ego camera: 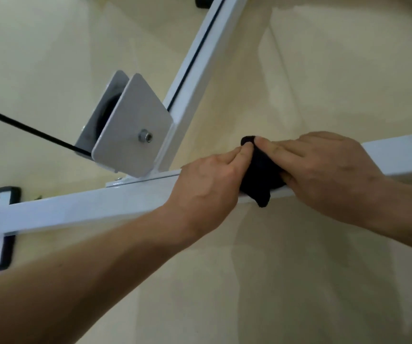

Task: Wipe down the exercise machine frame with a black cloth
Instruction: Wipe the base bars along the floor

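Looking down through the head camera, I find the black cloth (259,175) bunched on top of the horizontal bar (75,209) of the white frame, one corner hanging off the near edge. The right hand (324,170) lies over it with fairly straight fingers, pressing it flat onto the bar. The left hand (207,184) drapes across the bar just beside it. Its bent fingertips touch the cloth's far corner, but I cannot tell whether they pinch it or only rest there.

My worry is the junction close by on the left. The pulley bracket (130,125) and its bolt (145,138) sit where the diagonal beam (195,70) meets the bar, and the black cable (26,130) runs into it. A stroke pushed that way could snag the cloth on the bolt or knock knuckles against the plate edge. With the cloth so small and wadded, I also judge that bare fingers may smear the paint.
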`<state>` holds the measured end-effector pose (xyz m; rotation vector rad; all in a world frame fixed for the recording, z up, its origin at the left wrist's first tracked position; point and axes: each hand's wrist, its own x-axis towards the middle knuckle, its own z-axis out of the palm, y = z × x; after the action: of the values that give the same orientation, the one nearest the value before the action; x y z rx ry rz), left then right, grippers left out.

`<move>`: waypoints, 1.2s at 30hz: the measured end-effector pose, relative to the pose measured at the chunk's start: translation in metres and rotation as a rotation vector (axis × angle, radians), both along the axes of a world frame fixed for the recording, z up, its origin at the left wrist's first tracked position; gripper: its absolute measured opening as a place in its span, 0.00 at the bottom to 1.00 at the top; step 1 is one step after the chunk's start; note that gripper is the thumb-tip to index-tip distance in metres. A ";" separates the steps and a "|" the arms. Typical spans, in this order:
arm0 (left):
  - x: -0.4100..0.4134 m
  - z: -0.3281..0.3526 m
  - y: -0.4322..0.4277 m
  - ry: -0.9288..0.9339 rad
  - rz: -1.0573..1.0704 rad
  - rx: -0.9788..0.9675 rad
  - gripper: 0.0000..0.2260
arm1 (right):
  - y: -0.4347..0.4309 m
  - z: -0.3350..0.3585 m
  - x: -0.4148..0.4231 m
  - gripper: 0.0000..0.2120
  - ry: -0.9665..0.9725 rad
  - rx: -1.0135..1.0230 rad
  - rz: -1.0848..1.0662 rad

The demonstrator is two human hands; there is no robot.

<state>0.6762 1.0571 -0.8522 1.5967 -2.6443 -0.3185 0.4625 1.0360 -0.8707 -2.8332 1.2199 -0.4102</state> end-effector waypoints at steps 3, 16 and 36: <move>-0.003 0.000 -0.007 0.009 0.044 0.002 0.24 | -0.010 0.003 -0.002 0.22 -0.054 0.047 0.009; -0.009 0.039 -0.118 -0.401 0.434 -0.243 0.19 | -0.144 0.017 0.061 0.23 -0.368 0.195 -0.015; -0.014 0.003 -0.182 -0.324 0.570 -0.120 0.24 | -0.215 0.000 0.077 0.28 0.033 0.200 -0.010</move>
<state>0.6622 0.8750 -0.8494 2.4144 -2.1873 0.1307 0.5391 0.8210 -0.8708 -2.6755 1.2073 -0.2287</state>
